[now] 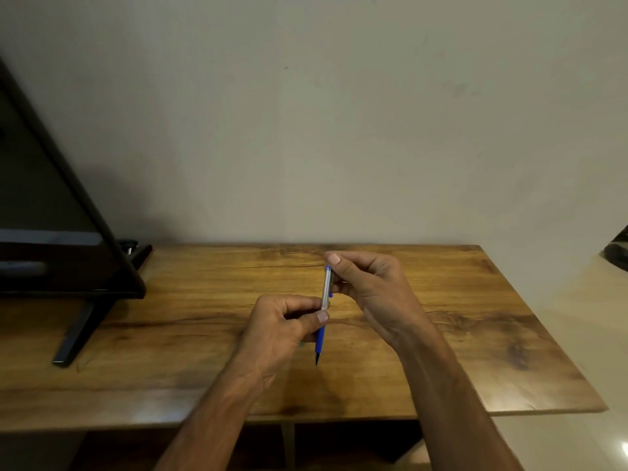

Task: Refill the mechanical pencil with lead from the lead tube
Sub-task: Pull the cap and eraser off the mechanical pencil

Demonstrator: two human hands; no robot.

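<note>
A mechanical pencil (327, 287) with a silver upper barrel and a blue lower part is held nearly upright above the wooden table (204, 334), its dark tip pointing down. My left hand (282, 329) pinches it around the middle. My right hand (367, 283) closes its fingers around the top end, with the thumb over the blue cap. The lead tube is not in sight; whether either hand hides it, I cannot tell.
A black flat screen (51, 215) on a slanted stand leg (78, 331) occupies the table's left end. A plain wall rises behind the table. A dark object (616, 253) sits at the far right edge, off the table.
</note>
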